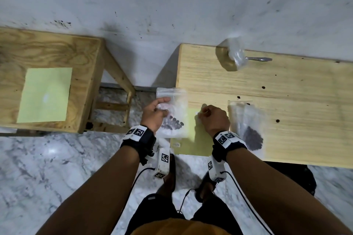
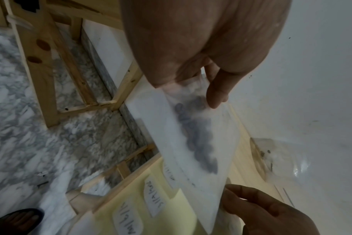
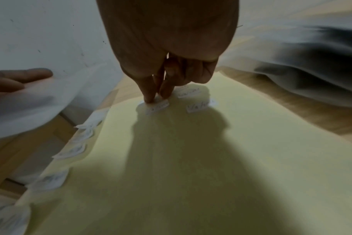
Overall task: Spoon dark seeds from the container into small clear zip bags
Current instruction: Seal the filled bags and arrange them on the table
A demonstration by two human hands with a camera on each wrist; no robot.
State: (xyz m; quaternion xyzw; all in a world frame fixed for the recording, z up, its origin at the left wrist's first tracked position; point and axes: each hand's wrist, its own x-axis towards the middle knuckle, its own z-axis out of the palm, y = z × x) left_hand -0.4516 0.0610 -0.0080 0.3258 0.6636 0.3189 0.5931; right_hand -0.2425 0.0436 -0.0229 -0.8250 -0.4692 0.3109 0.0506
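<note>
Left hand (image 1: 152, 114) holds zip bag (image 1: 172, 112) lengthwise, seal apparently outward.

- Pale, matt, grained wood is seen in the table (image 1: 286, 86).
- Clear glossy plastic forms the zip bag (image 1: 174, 101).
- Polished marble covers the floor (image 1: 38, 158).
- Matt yellow paper (image 3: 191, 159) is seen at lower centre.

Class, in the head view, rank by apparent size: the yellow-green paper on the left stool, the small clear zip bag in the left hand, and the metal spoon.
1. Yellow-green paper
2. Small clear zip bag
3. Metal spoon, partly hidden under crumpled plastic
</note>
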